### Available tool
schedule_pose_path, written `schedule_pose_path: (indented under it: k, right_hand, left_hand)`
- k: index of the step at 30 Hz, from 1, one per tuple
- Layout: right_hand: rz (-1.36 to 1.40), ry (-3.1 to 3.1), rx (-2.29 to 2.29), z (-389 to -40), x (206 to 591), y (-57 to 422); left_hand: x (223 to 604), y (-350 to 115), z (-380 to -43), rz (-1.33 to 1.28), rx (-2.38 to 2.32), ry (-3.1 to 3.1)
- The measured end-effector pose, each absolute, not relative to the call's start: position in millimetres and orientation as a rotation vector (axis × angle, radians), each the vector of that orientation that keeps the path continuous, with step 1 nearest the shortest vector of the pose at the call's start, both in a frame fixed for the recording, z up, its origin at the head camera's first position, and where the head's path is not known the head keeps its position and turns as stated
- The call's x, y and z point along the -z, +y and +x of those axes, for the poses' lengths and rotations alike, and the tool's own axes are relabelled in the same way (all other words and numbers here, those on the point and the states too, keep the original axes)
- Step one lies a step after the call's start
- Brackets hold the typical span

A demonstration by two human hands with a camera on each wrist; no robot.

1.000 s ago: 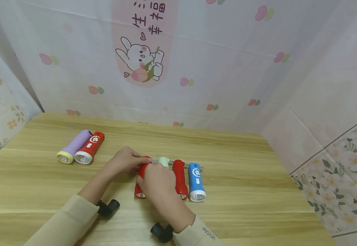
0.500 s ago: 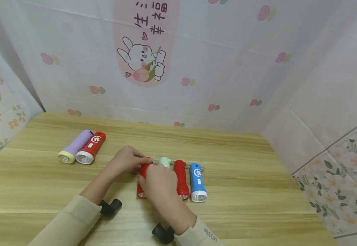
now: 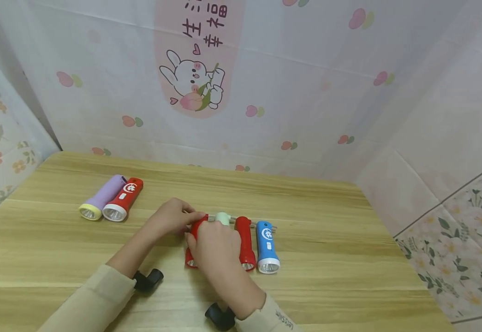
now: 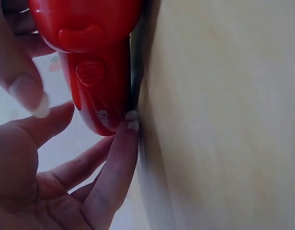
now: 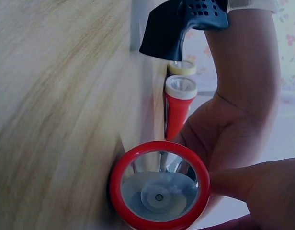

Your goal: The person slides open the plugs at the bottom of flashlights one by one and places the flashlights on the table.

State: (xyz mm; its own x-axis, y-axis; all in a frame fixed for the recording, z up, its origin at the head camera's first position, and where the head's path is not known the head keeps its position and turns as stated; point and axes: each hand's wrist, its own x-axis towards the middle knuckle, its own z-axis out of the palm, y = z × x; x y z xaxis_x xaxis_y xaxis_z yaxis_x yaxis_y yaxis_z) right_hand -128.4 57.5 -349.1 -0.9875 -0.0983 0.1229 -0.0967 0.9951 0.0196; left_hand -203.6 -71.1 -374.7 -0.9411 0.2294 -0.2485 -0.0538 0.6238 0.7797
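My right hand (image 3: 217, 244) grips a red flashlight (image 3: 198, 227) from above, its lamp end facing toward me. At the tail of that flashlight, my left hand (image 3: 169, 217) pinches with thumb and fingers. In the left wrist view, fingertips (image 4: 130, 125) press against the tail, below the flashlight's switch. The red-rimmed lens (image 5: 159, 187) fills the bottom of the right wrist view. To the right, a mint-green flashlight (image 3: 223, 218) is mostly hidden by my right hand. Beyond it lie another red flashlight (image 3: 245, 240) and a blue one (image 3: 267, 246), side by side.
On the left of the wooden table (image 3: 328, 258), a purple flashlight (image 3: 104, 192) lies against a red, white-rimmed flashlight (image 3: 124, 199). Thin grey rods (image 3: 274, 228) stretch behind the row. A black wrist mount (image 3: 148, 280) sits at each sleeve. A patterned curtain (image 3: 290, 92) stands behind.
The held red flashlight's tail has edged slightly to the right. Both hands keep their places on it, and the head view has shifted a little.
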Motion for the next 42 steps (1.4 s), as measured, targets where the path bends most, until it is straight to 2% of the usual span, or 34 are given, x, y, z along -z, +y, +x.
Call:
schedule_pose_path:
  k: [10, 22, 29, 35, 42]
  right_hand:
    - [0.277, -2.950, -0.057, -128, 341, 61]
    - [0.664, -3.032, -0.842, -130, 322, 59]
    - [0.779, -3.103, -1.013, -143, 310, 51]
    - [0.730, -3.141, -1.193, -154, 309, 40]
    - [0.495, -3.143, -1.535, -163, 323, 13]
  left_hand:
    - [360, -99, -196, 0.236, -1.319, 2.614]
    - [334, -140, -195, 0.257, -1.177, 2.844]
    - [335, -164, -211, 0.254, -1.225, 2.893]
    - [338, -179, -224, 0.250, -1.123, 2.967]
    - [339, -190, -239, 0.196, -0.972, 3.002]
